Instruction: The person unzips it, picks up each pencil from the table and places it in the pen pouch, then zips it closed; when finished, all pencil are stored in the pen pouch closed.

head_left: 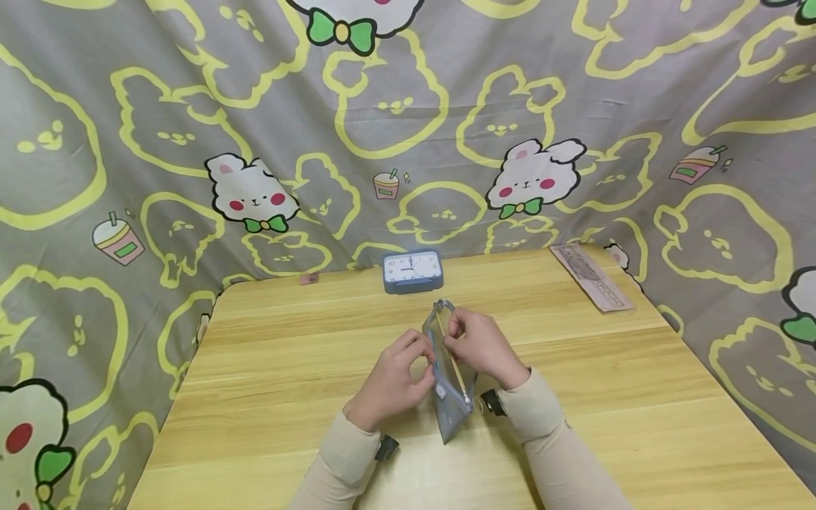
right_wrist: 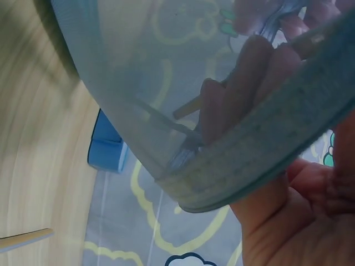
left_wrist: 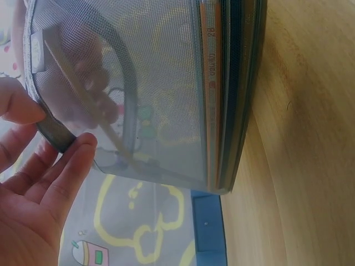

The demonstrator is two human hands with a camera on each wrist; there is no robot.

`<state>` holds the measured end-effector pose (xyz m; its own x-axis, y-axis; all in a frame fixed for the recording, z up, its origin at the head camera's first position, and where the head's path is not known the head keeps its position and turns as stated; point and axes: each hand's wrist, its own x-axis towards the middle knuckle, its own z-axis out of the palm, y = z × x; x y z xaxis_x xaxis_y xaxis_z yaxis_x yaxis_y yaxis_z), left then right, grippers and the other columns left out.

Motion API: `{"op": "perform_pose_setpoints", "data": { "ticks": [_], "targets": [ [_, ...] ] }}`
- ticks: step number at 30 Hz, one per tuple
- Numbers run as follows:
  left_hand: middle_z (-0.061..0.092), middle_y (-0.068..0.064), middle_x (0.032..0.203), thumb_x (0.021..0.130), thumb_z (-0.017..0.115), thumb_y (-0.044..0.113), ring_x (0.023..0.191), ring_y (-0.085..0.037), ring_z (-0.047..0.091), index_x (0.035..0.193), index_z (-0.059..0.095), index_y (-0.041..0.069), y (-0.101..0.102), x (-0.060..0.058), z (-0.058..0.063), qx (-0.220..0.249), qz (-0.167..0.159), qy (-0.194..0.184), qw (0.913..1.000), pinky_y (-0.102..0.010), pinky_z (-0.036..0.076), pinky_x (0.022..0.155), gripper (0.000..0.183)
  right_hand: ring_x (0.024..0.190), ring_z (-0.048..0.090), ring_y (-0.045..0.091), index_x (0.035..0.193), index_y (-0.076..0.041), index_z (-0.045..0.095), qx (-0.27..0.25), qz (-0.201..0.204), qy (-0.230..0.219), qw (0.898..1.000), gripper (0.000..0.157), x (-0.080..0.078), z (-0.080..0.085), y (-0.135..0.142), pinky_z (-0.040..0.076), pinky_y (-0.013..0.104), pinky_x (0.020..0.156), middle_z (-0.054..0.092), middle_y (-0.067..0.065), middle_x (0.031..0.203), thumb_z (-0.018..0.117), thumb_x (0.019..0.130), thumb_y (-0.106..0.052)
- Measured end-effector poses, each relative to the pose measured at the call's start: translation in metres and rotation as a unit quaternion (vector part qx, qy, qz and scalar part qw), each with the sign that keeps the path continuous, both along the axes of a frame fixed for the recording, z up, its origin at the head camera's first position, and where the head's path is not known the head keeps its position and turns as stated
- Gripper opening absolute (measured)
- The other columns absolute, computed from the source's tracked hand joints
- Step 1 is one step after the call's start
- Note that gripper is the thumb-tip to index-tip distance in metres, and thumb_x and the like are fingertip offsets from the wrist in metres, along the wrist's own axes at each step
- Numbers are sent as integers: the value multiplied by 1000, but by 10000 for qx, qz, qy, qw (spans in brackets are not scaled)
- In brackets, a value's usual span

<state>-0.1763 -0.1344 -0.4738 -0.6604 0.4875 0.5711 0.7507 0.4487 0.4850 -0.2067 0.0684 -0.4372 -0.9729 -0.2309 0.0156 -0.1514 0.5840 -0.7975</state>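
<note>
A grey mesh zip pouch (head_left: 454, 418) stands upright on the table with its mouth spread. My left hand (head_left: 397, 379) pinches the grey band along its near-left rim between thumb and fingertips (left_wrist: 83, 141). Over the other rim, my right hand (head_left: 481, 343) reaches into the mouth, its fingers dim behind the mesh in the right wrist view. Those fingers pinch a thin tan pencil (right_wrist: 188, 108), which slants along the opening in the head view. Near the pouch's bottom, an orange-brown pencil (left_wrist: 213, 83) with printed lettering shows through the mesh beside dark items.
Behind the pouch a blue desk clock (head_left: 413, 272) stands near the curtain (head_left: 357, 212). A long printed paper strip (head_left: 591, 278) lies at the back right of the wooden table (head_left: 287, 340). One small pinkish piece (head_left: 309, 279) lies at the back left.
</note>
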Motion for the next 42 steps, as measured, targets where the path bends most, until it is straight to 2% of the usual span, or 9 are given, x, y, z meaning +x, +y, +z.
{"op": "perform_pose_setpoints", "data": {
  "ticks": [16, 22, 28, 30, 33, 35, 38, 40, 42],
  "targets": [
    [62, 0, 106, 81, 70, -3, 97, -14, 64, 94, 62, 12, 0, -2, -2, -7, -61, 73, 10000, -32, 62, 83, 21, 52, 60, 12, 83, -10, 58, 396, -159, 199, 9989, 14, -1, -3, 0, 43, 26, 49, 65, 0, 67, 68, 89, -2],
    [63, 0, 106, 81, 70, -3, 97, -14, 64, 94, 63, 12, 0, -1, -1, -33, -39, 78, 10000, -32, 62, 82, 21, 56, 62, 11, 83, -11, 59, 388, -99, 191, 9990, 13, -2, -1, 3, 46, 26, 51, 67, 0, 72, 69, 90, -6],
    [63, 0, 105, 81, 70, -4, 98, -14, 63, 94, 62, 12, 1, -3, -1, 27, -61, 75, 9999, -35, 63, 83, 21, 62, 70, 15, 88, -11, 61, 426, -643, 309, 9965, 16, -10, 2, 32, 50, 29, 52, 71, 3, 78, 70, 95, -22],
    [63, 1, 105, 81, 70, -4, 98, -14, 63, 93, 62, 12, 1, -3, 0, 27, -57, 76, 10000, -34, 62, 84, 21, 62, 68, 16, 87, -11, 61, 699, -770, 460, 9935, 17, -14, 0, 48, 49, 31, 55, 70, 3, 78, 69, 96, -23],
    [63, 1, 105, 81, 69, -4, 98, -14, 63, 93, 62, 12, 1, -3, 0, 6, -36, 71, 10000, -31, 61, 84, 21, 61, 60, 17, 84, -11, 57, 1377, -785, 531, 9859, 17, -19, -6, 72, 43, 31, 55, 63, 3, 74, 66, 96, -19],
    [63, 1, 105, 81, 70, -3, 98, -14, 63, 93, 62, 12, 1, -3, 1, -21, -5, 66, 10000, -27, 60, 85, 21, 62, 54, 20, 80, -11, 56, 1889, -749, 336, 9786, 16, -22, -14, 81, 42, 34, 57, 59, 4, 72, 65, 92, -17],
    [63, 1, 105, 81, 70, -3, 98, -14, 64, 93, 62, 12, 0, -2, 1, -33, 27, 61, 10000, -24, 59, 86, 21, 66, 57, 25, 80, -8, 58, 2488, -547, -161, 9669, 11, -27, -30, 85, 48, 40, 56, 61, 8, 76, 61, 88, -16],
    [63, 1, 105, 81, 70, -3, 98, -14, 64, 93, 63, 12, -1, -2, 1, -38, 39, 57, 10000, -25, 59, 86, 21, 69, 59, 28, 84, -6, 62, 2704, -436, -395, 9609, 14, -29, -40, 81, 52, 45, 59, 64, 12, 79, 61, 88, -19],
    [63, 1, 105, 81, 70, -3, 99, -14, 64, 93, 63, 12, -1, -1, 0, -36, 47, 62, 10000, -26, 60, 87, 20, 71, 61, 30, 91, -2, 65, 2829, -319, -428, 9577, 20, -30, -47, 73, 55, 47, 60, 66, 14, 82, 60, 88, -21]
  ]
}}
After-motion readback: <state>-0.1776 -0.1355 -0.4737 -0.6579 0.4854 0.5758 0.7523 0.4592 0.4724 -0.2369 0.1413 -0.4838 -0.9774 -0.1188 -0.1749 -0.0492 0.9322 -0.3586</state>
